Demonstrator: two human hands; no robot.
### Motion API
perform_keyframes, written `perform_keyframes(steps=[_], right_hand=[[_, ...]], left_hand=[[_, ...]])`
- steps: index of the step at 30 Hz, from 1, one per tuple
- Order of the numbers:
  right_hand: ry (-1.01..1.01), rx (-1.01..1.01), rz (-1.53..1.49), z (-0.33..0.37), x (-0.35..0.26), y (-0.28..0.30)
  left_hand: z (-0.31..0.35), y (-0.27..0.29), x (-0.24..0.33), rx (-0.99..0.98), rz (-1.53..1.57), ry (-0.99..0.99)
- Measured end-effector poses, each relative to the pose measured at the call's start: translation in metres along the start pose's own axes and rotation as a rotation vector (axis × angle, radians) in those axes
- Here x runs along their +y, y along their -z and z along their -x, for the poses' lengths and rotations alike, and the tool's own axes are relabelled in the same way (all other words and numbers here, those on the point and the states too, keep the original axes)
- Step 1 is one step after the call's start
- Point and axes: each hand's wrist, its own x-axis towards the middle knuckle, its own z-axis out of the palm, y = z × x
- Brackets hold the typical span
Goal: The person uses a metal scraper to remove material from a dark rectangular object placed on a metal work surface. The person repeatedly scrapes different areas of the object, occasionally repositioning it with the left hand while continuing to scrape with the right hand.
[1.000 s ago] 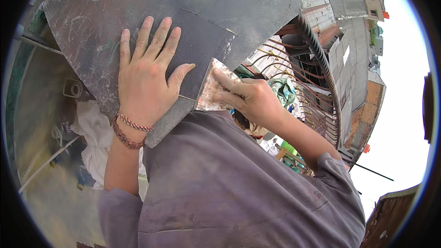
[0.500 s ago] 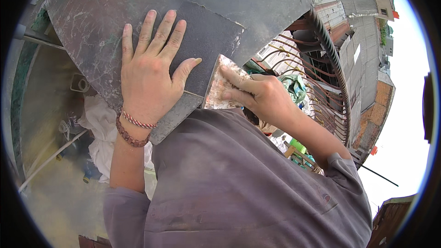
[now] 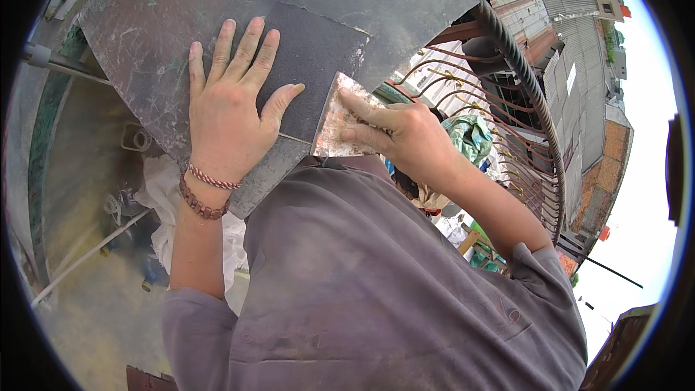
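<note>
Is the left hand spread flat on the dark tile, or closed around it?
Spread flat. The left hand lies palm down on the dark tile, fingers straight and apart, thumb out to the side.

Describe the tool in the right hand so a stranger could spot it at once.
Start at the big grey slab with the dark square tile pressed under the left hand. At the tile's right edge, the right hand holds a scraper blade: flat, pale, mortar-crusted, unlike the dark stone around it.
</note>
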Motion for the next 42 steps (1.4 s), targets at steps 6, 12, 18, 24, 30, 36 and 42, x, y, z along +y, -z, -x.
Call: perform_keyframes(steps=[6, 12, 18, 24, 30, 36, 42], right_hand=[[0.050, 0.057, 0.056, 0.004, -0.002, -0.010], [-0.399, 0.100, -0.240, -0.042, 0.019, 0.043], [-0.180, -0.183, -1.591, 0.012, 0.034, 0.051], [-0.243, -0.193, -1.802, 0.016, 0.006, 0.037], [-0.271, -0.163, -1.473, 0.029, 0.013, 0.028], [-0.259, 0.014, -1.349, 0.030, 0.000, 0.021], [-0.507, 0.134, -0.892, 0.033, -0.014, 0.023]], left_hand=[[0.001, -0.004, 0.000, 0.021, -0.008, -0.015], [0.008, -0.003, 0.000, 0.030, -0.040, 0.023], [0.028, -0.008, 0.036, 0.107, -0.116, 0.186], [0.041, 0.008, 0.046, 0.150, -0.015, 0.175], [0.032, 0.022, 0.015, 0.018, 0.031, -0.189], [0.028, 0.012, 0.055, 0.006, -0.100, 0.105], [0.017, 0.020, 0.054, -0.015, -0.071, 0.072]])
